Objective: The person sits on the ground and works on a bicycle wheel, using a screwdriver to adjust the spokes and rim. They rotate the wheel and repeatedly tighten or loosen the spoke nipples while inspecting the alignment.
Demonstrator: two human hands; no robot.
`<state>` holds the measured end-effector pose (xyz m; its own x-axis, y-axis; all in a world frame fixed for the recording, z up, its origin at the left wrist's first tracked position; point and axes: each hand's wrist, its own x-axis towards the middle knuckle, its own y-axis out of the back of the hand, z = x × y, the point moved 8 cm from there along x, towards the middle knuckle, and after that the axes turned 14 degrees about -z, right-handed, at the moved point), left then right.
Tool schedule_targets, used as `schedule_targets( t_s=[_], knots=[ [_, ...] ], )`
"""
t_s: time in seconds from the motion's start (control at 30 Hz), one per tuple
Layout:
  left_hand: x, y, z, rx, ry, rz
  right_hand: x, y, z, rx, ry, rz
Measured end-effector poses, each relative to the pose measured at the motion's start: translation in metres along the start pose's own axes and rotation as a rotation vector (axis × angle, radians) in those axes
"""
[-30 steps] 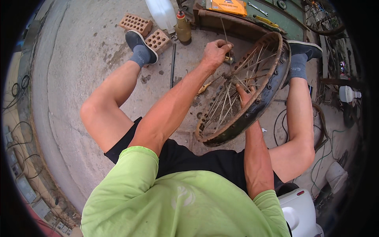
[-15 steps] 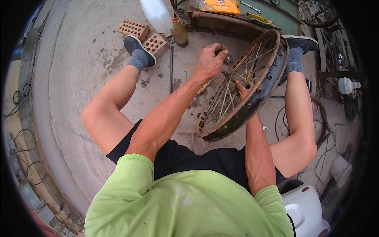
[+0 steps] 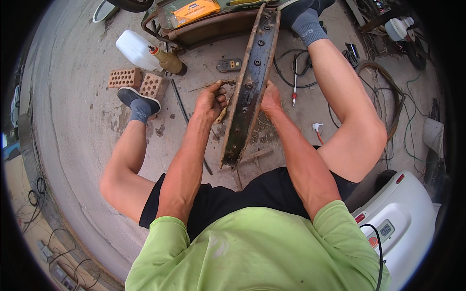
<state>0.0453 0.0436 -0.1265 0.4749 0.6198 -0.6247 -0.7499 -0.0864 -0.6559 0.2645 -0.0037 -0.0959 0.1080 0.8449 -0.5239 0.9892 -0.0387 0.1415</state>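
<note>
A rusty spoked wheel [image 3: 248, 86] stands edge-on between my hands, its dark rim dotted with spoke nipples. My left hand [image 3: 211, 103], to the left of the rim, is closed with fingers curled around a thin metal spoke [image 3: 196, 88] that juts out to the left. On the other side, my right hand [image 3: 271, 99] holds the wheel; its fingers are mostly hidden behind the rim. Below the left hand a yellowish, worn tool handle [image 3: 221, 115] lies on the ground.
Two perforated bricks [image 3: 124, 77], a white jug [image 3: 136, 50] and an olive bottle [image 3: 170, 62] are at the left, near a metal bar [image 3: 180, 103]. A metal tray [image 3: 208, 33] crosses the top. Right of the wheel lie a red-tipped rod [image 3: 294, 80], cables and a white plug [image 3: 317, 127].
The wheel has turned from slanted to nearly edge-on. My left hand has come lower with the spoke, now lying sideways. My right hand has moved from the spokes to the rim's right side.
</note>
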Motion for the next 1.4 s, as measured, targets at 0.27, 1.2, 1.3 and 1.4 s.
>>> schedule_targets(
  t_s=[0.27,1.2,1.3,1.4],
  knots=[
    [-0.021,0.026,0.04,-0.02,-0.194,0.181,-0.021,0.003,-0.028,-0.12,-0.027,0.024],
    [-0.077,-0.078,0.081,0.646,-0.279,0.11,-0.012,-0.003,-0.019,-0.082,-0.06,-0.006],
    [-0.117,-0.15,0.121,0.672,-0.418,-0.07,-0.009,-0.006,-0.024,-0.066,-0.003,-0.094],
    [-0.176,-0.237,0.137,1.045,-0.548,-0.115,-0.019,-0.014,-0.042,0.041,-0.032,-0.241]
  ],
)
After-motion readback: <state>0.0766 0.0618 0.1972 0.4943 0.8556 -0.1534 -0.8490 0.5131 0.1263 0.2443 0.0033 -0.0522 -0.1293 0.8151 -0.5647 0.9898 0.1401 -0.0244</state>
